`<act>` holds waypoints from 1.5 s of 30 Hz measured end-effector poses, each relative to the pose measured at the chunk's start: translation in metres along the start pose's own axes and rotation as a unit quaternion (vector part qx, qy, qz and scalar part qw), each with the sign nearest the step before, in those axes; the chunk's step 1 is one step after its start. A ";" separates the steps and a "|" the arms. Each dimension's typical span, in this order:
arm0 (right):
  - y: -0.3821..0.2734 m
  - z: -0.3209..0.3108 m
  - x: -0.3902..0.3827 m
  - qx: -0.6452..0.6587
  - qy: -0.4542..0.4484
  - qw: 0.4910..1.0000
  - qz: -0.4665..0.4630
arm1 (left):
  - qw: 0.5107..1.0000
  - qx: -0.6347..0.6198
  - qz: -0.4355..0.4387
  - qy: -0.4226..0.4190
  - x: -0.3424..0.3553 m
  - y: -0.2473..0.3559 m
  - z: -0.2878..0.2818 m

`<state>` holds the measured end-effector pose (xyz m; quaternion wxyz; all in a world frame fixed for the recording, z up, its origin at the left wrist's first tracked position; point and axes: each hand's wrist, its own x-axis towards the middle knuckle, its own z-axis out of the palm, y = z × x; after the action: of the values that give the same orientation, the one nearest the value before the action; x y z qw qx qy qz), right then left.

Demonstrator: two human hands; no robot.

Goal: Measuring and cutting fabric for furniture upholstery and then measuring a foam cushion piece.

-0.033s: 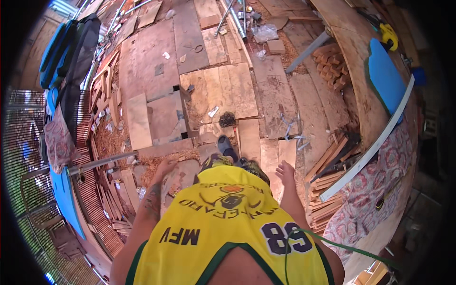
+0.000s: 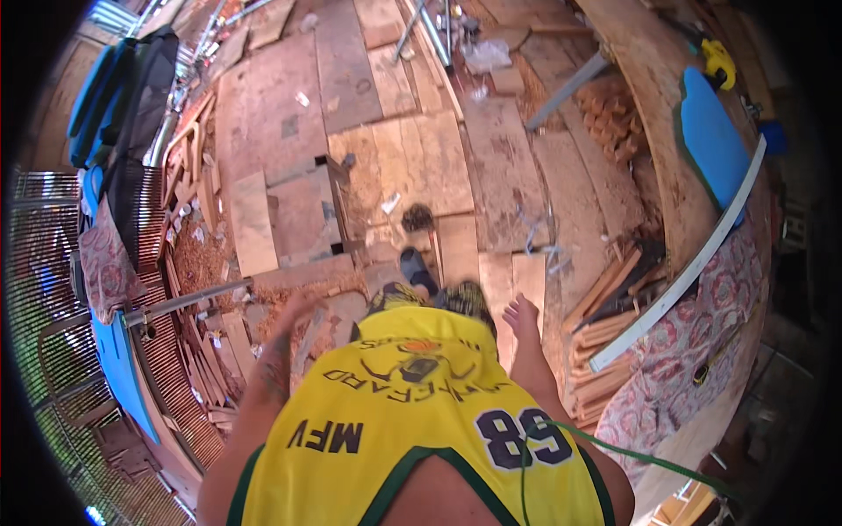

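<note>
I stand in a yellow jersey on a floor of plywood sheets (image 2: pixel 412 167) and look down. My left hand (image 2: pixel 296 311) hangs at my side, a little blurred, holding nothing, above wood scraps and shavings. My right hand (image 2: pixel 523 317) hangs on the other side with its fingers spread, empty, beside a light board (image 2: pixel 529 276). My foot in a dark shoe (image 2: pixel 419 272) shows between the hands.
A metal pipe (image 2: pixel 189 298) lies to the left. A stack of wooden slats (image 2: pixel 605 307) and a long white strip (image 2: pixel 693 263) lie at the right, by a blue board (image 2: pixel 709 140) and floral cloth (image 2: pixel 702 351). A green cord (image 2: pixel 614 451) trails off my shirt.
</note>
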<state>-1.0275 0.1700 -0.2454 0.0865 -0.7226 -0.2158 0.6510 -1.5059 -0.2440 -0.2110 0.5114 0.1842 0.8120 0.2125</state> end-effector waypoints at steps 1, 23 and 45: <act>0.019 0.003 0.013 0.032 0.015 0.999 0.036 | 0.995 0.086 0.002 -0.054 0.005 0.019 -0.023; -0.208 0.256 0.131 0.225 -0.194 0.953 0.067 | 0.976 0.052 -0.183 0.104 -0.028 0.119 -0.031; -0.568 0.689 0.155 -0.403 -0.228 0.878 -0.118 | 0.897 -0.282 -0.217 0.263 0.209 0.183 -0.100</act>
<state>-1.8058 0.6352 -0.2498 -0.1877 -0.4956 -0.5569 0.6395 -1.6672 0.0029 -0.2321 0.3427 -0.2114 0.8428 0.3570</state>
